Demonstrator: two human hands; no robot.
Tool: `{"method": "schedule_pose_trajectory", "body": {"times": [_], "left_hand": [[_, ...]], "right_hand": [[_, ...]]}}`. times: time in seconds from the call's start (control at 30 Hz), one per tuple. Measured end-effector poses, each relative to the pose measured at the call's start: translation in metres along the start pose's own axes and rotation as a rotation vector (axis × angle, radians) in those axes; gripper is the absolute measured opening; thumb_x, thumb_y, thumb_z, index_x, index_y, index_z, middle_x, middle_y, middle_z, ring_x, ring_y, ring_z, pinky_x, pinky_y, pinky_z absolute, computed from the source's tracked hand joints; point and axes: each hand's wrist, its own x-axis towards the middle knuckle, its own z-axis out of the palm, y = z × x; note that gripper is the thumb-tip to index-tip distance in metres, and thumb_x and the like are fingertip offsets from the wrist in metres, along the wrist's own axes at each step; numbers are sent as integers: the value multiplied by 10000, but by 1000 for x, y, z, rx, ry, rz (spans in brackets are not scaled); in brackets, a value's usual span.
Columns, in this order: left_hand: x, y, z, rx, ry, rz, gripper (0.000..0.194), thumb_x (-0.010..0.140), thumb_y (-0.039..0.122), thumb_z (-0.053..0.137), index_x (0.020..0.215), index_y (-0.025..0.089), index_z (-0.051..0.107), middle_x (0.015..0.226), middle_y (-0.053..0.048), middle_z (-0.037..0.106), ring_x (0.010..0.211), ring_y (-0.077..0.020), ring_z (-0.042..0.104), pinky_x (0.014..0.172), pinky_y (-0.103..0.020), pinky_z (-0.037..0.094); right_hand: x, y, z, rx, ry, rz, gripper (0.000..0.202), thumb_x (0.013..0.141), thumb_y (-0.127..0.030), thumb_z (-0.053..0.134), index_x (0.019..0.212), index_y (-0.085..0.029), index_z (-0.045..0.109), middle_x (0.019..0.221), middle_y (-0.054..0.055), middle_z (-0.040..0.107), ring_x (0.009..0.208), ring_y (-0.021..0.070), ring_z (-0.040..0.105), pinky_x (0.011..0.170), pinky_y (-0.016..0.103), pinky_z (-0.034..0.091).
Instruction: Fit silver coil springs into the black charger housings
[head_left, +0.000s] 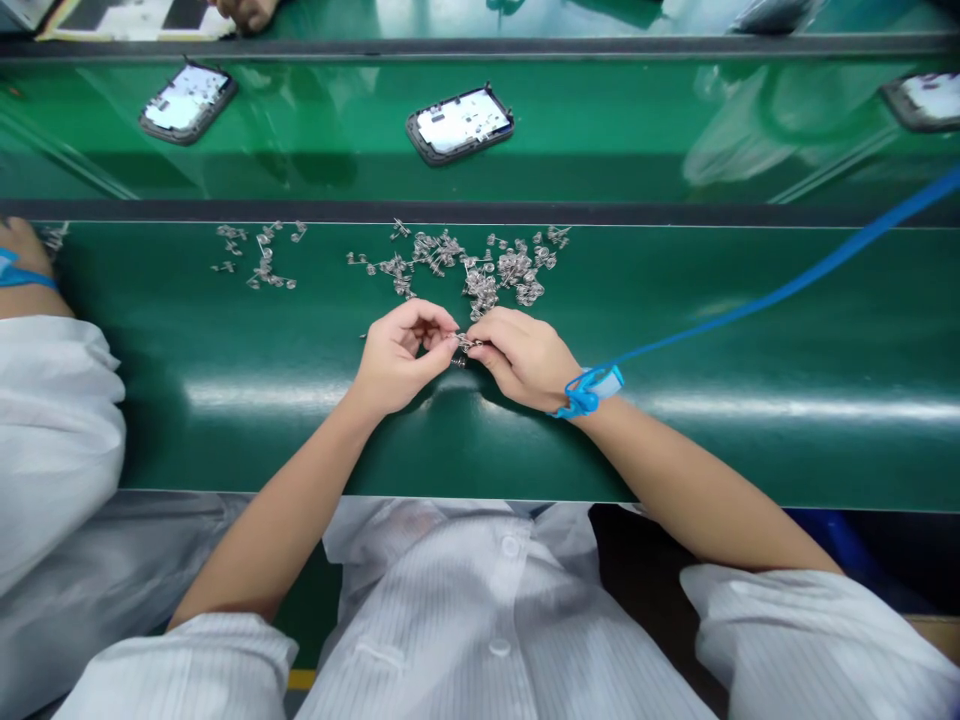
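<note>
Close together over the green work surface, my two hands meet at some small silvery wire springs (466, 343). My left hand (397, 360) pinches one side of them between thumb and forefinger, its other fingers curled. From the other side, the thumb and fingers of my right hand (525, 355) are closed on the springs too; how many there are is hard to make out. Just beyond my fingertips lies a loose, tangled pile of similar metal springs (517, 272). A smaller scatter of springs (266, 262) sits farther left.
Behind a dark rail (675, 212), dark-framed casings with white boards (463, 125) lie on a green belt. A blue cord (787, 290) runs from my right wrist strap (589, 390) to the upper right. At left is another person's sleeve (60, 420); a hand (251, 12) shows at top.
</note>
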Motion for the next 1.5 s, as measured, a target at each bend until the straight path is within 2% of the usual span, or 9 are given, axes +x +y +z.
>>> {"method": "schedule_pose_trajectory", "body": {"times": [0.17,0.37,0.47,0.77,0.93,1.07,1.27,1.4,1.5], "left_hand": [[-1,0,0,102,-18,61,133,784,167,749,886,191,666,795,9,630,658,-86,561,614,-225,488],[-3,3,3,616,50,453,81,898,149,647,851,201,685,837,-11,696,720,-117,616,662,-258,507],[-4,3,2,724,105,522,106,923,175,652,836,211,701,848,-16,715,781,-138,655,698,-274,522],[-2,6,-1,595,79,551,96,913,146,677,859,218,711,857,-4,722,778,-131,671,711,-263,540],[1,5,-2,308,115,339,50,875,190,742,854,223,711,850,-4,693,780,-138,637,678,-274,513],[1,2,-1,139,76,194,104,862,267,768,830,206,690,831,-12,670,741,-129,610,650,-265,496],[-2,3,3,189,98,155,158,889,331,735,831,204,661,834,-13,651,718,-125,574,656,-278,480],[-3,4,4,207,84,167,124,906,294,713,842,206,654,829,-6,644,720,-124,571,658,-276,475],[-3,5,3,271,83,236,123,932,289,688,852,211,637,836,-9,642,723,-126,578,655,-278,488]], "right_hand": [[0,2,1,27,-5,11,191,1055,-301,481,1046,-186,633,933,81,684,844,206,636,739,331,502],[-1,1,3,-14,97,65,192,1043,-307,523,1034,-201,683,923,69,716,846,199,669,761,335,547],[-2,0,3,-65,198,95,182,1011,-343,601,1071,-218,719,978,73,738,891,208,692,804,345,571],[-1,2,0,71,244,41,207,990,-355,650,1131,-243,751,964,61,740,861,192,693,777,336,579],[1,2,-3,51,243,37,229,1023,-329,582,1164,-262,750,938,60,719,822,182,675,739,333,572],[-1,-1,1,38,236,-21,224,1022,-243,565,1173,-255,730,933,55,704,831,175,659,713,306,554],[-2,-5,0,-95,206,27,217,1040,-253,512,1062,-238,728,931,66,702,849,203,644,725,356,516],[0,-5,-5,-349,179,-90,192,1033,-234,523,1004,-229,713,875,66,701,785,206,606,648,375,431],[2,-7,-7,-301,206,-119,148,1024,-273,564,1021,-224,704,871,63,700,783,206,610,652,372,446]]}}
